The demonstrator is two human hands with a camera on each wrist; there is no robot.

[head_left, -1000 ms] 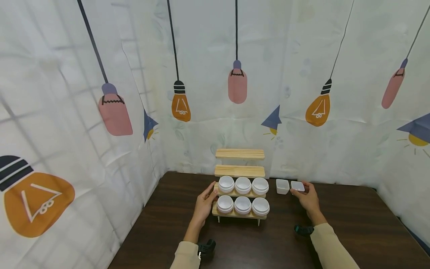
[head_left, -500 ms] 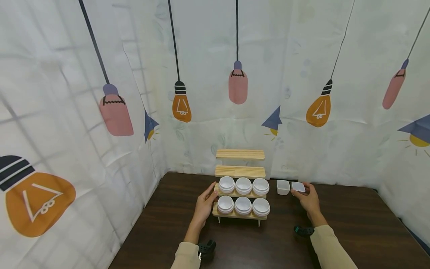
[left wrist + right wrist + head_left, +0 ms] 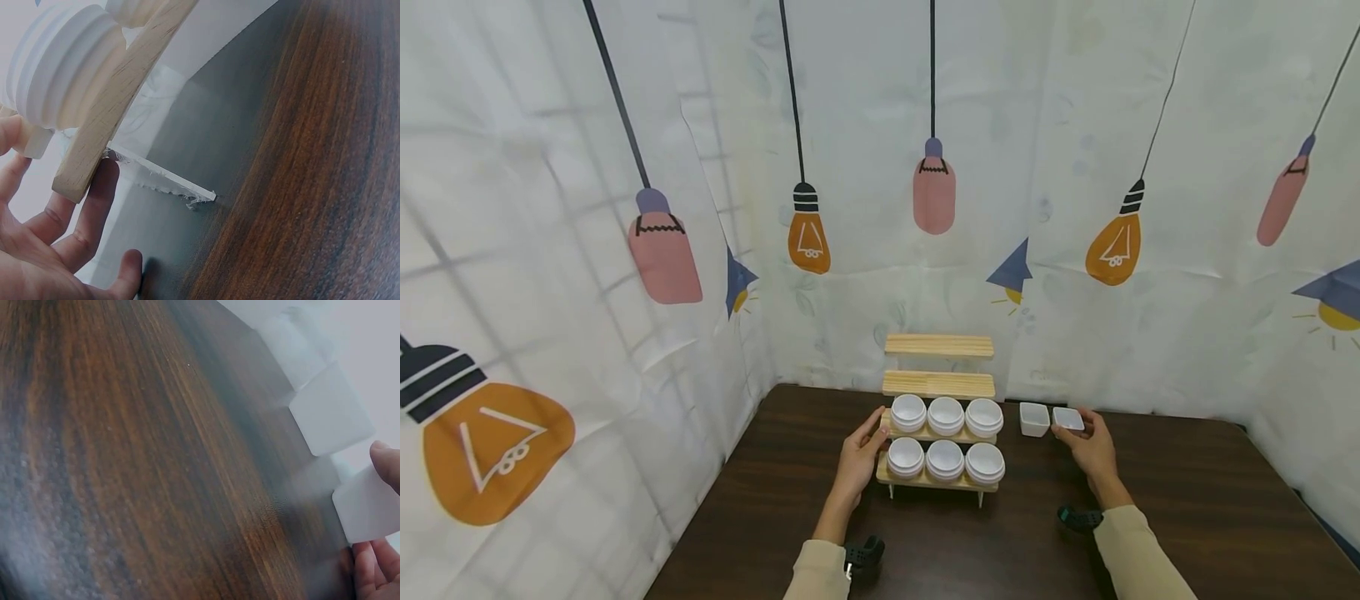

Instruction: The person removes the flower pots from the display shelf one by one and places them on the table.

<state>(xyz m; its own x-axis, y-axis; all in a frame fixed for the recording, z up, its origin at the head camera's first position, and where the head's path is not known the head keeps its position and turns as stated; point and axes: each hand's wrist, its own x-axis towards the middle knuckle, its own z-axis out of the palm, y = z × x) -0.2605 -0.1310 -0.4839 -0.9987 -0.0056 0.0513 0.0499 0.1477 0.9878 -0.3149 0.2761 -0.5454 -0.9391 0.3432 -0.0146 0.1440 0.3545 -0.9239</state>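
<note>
A four-tier wooden rack (image 3: pixel 938 385) stands at the back middle of the dark table. Its two lower tiers each carry three white round bowls (image 3: pixel 945 414); the two upper tiers are bare. My left hand (image 3: pixel 867 440) rests against the rack's left end with fairly straight fingers. In the left wrist view those fingers (image 3: pixel 94 194) touch the wooden side piece (image 3: pixel 119 94) beside a bowl (image 3: pixel 62 69). Right of the rack, my right hand (image 3: pixel 1092 447) pinches a small white square dish (image 3: pixel 1067 417) (image 3: pixel 369 509). A second square dish (image 3: pixel 1033 417) (image 3: pixel 328 412) sits next to it.
White curtains printed with light bulbs close the table (image 3: pixel 1187 500) in at the back and left. The rack stands close to the back curtain. Bare dark wood stretches in front of the rack and to the right of the dishes.
</note>
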